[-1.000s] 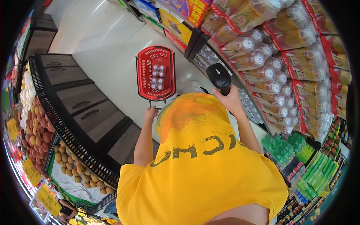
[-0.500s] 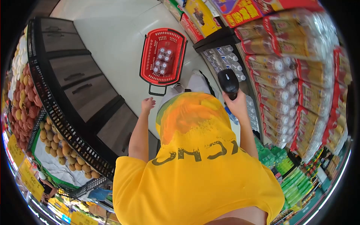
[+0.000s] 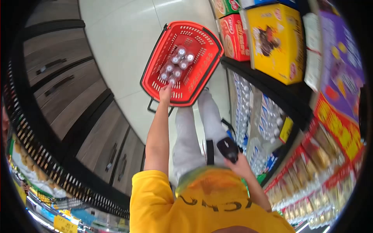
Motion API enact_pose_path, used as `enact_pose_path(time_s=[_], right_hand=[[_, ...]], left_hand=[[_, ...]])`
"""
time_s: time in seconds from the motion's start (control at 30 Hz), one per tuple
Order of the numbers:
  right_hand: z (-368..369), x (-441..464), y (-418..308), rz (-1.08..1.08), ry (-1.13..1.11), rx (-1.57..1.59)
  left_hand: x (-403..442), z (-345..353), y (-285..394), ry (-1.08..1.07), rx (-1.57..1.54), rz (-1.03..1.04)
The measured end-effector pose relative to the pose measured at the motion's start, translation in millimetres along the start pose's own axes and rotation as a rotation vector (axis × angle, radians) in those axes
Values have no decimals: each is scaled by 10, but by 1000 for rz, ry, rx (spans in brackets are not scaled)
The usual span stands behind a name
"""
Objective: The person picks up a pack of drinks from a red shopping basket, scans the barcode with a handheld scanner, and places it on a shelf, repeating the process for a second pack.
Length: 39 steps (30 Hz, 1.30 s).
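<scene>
A red shopping basket (image 3: pixel 205 64) with black handles stands on the floor ahead of my legs. Inside it lie several clear bottles (image 3: pixel 176 66) with white caps, grouped together. My left hand (image 3: pixel 166 92) reaches over the near rim and is at the closest bottles; its fingertips are too small to tell whether they grip one. Near my right thigh, my right hand (image 3: pixel 237 163) is wrapped round the grip of a black handheld scanner (image 3: pixel 227 149), whose head points forward.
Dark wooden drawers (image 3: pixel 58 77) line the left, under a black produce rack (image 3: pixel 58 171). On the right stands a shelf (image 3: pixel 268 79) with a yellow box (image 3: pixel 274 42), a red box (image 3: pixel 234 37) and water bottles (image 3: pixel 268 116) below. Packs of bottles (image 3: pixel 307 171) are at lower right.
The view has moved closer to the basket. My left hand has left the basket's handle area and reached forward over the rim. My right hand has lowered with the scanner.
</scene>
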State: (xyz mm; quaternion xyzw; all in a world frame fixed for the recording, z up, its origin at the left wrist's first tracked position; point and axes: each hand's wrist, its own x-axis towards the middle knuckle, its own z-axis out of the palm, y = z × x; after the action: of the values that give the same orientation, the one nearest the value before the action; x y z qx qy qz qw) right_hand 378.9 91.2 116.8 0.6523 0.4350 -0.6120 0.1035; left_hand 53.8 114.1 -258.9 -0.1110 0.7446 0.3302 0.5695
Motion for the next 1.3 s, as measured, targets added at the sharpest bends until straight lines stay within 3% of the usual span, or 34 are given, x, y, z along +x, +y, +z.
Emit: enact_pose_path(time_s=[0.03,0.1,0.17,0.3,0.4,0.5,0.53,0.63,0.77,0.8,0.9,1.03,1.3], right_hand=[[-44,55,41,58,-15,-4],[-105,160,79,286,-46,10],[-146,287,61,389,-46,-36],[-132,540,129,607,4,84],[-112,651,223,646,26,166],[-29,751,158,675,19,112],[-20,748,194,652,4,118],[31,768,134,649,-14,152],[8,783,190,653,-88,132],[-11,766,221,663,-88,128],[-42,736,223,604,-61,244],[-92,671,327,576,-59,277],[-130,572,398,514,-37,351]], left_hand=[[331,147,-58,94,43,-15],[1082,271,-369,-61,-228,254],[1406,383,-520,-23,-493,213],[1638,403,-661,-146,-629,132],[1612,455,-644,-84,-588,228],[1596,432,-578,213,-150,349],[1537,443,-530,563,295,559],[1354,345,99,199,603,673],[1869,307,309,-207,682,452],[1828,330,463,-168,858,332],[1761,451,424,22,1109,305],[1490,454,354,127,1113,338],[1178,581,231,-66,1276,300]])
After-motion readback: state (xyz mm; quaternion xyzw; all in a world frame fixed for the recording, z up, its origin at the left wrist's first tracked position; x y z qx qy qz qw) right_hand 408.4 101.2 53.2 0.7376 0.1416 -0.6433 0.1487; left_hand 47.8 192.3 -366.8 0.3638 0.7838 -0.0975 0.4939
